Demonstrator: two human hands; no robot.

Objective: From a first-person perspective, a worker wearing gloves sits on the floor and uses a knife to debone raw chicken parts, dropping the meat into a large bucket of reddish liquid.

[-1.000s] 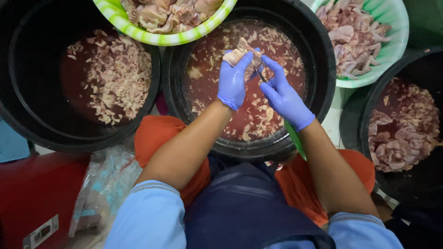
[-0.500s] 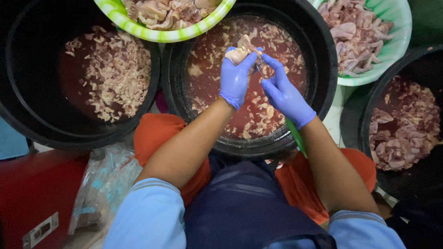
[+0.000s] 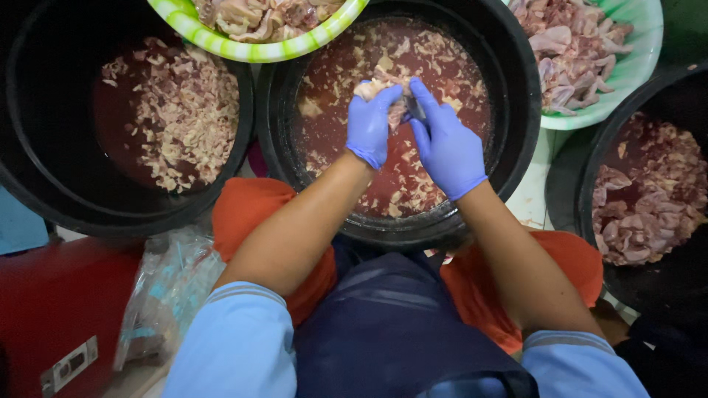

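Pinching a pale piece of raw meat [image 3: 374, 87] with the left hand [image 3: 370, 124], gloved in blue, fingers curled shut around it. Closing in from the right with the right hand [image 3: 445, 141], also in a blue glove, fingertips pressed against the same piece; impossible to tell whether anything small is gripped between those fingers. Hovering both hands just above the middle black tub [image 3: 516, 110], over reddish liquid strewn with pale scraps, toward the far half of it.

Sitting to the left, touching the middle one: another black tub [image 3: 44, 184], holding dark red liquid and a drift of pale trimmings. Overlapping the far rims of both: a green-and-white striped bowl [image 3: 243, 49] heaped with meat pieces. Standing at far right: a pale green basin [image 3: 634, 66] full of pinkish raw pieces. Showing at the right edge, nearer: a third black tub [image 3: 568, 191] with larger chunks in red liquid.

Lying near left beside the knee: a crumpled clear plastic bag [image 3: 166, 287], resting against a red box [image 3: 51, 309].
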